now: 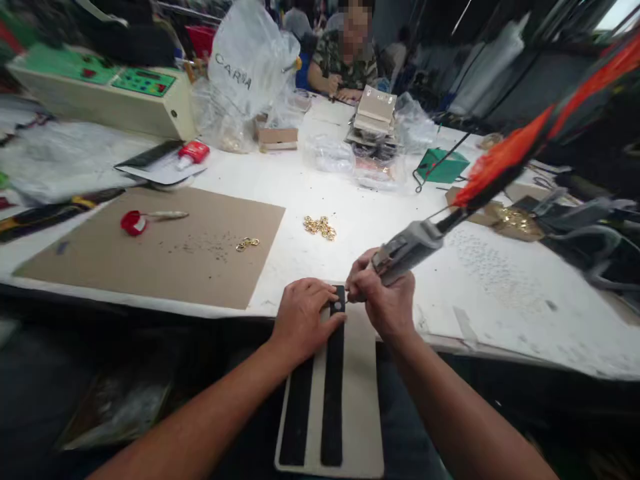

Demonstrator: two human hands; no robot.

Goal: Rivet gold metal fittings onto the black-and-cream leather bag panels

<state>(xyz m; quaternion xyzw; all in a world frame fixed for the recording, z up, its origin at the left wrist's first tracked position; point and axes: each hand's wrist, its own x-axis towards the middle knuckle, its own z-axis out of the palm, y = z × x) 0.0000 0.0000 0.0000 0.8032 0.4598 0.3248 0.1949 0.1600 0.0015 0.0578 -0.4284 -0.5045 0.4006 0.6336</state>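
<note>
Head view: white-topped bench (280,180), clock read from the two hands, 12 straight ahead.

Item: long flat black strip (333,400), round silvery disc (338,307) near its far end; lies toward 6 o'clock on a beige, round-cornered board (361,400).

Item: second flat black strip (296,417), 7 o'clock, same board, parallel to the first.

Item: left hand (306,317), thumb and fingers set on the first strip around the disc (pinching or merely pressing, cannot tell).

Item: right hand (387,300), fingers clenched round a grey cylindrical hand tool (416,243), lower end directed at the strip's far end; contact unclear.

Item: dark cable wrapped in orange (503,160), running from the tool toward 2 o'clock.

Item: loose cluster of gold chain links (320,228), 11 o'clock, on the bench.

Item: short gold chain (247,245), 10 o'clock, on a flat brown cardboard sheet (230,210) scattered with dark specks.

Item: small dark-green box (445,165), near 1 o'clock, well apart.
</note>
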